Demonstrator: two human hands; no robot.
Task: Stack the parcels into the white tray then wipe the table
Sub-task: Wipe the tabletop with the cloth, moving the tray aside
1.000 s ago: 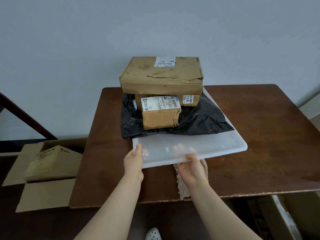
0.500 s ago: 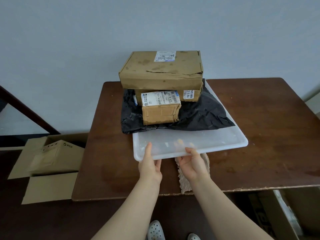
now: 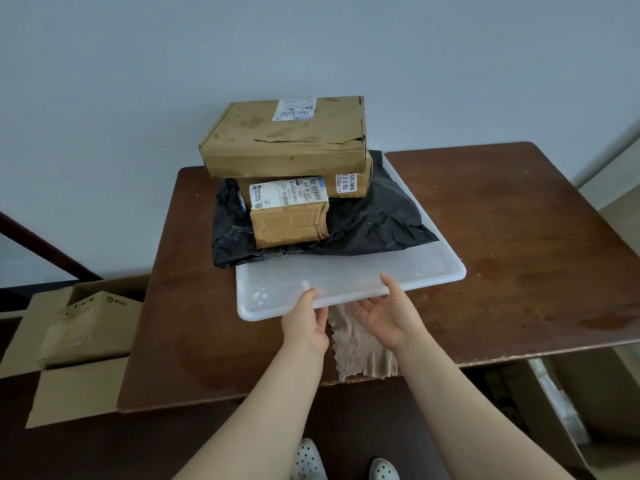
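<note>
A white tray [image 3: 433,271] sits on the brown table [image 3: 519,254], its near edge raised off the wood. In it lies a black plastic parcel [image 3: 374,230]. A small taped cardboard parcel [image 3: 291,220] rests on the black one, and a large cardboard box [image 3: 287,140] tops the stack over another box [image 3: 349,185]. My left hand [image 3: 304,323] grips the tray's near rim, thumb on top. My right hand [image 3: 388,313] is palm-up under the rim, thumb touching its edge. A beige cloth [image 3: 360,351] lies on the table beneath the tray's near edge, hanging over the table's front.
An open cardboard box [image 3: 86,327] stands on the floor at the left, with a flattened flap beside it. More boxes [image 3: 561,410] sit under the table's right side. A pale wall lies behind the table. My shoes [image 3: 308,462] show below.
My left hand slid right along the tray's near rim, close to my right hand. My right hand opened and turned palm-up. The tray's near edge lifted, showing more of the cloth.
</note>
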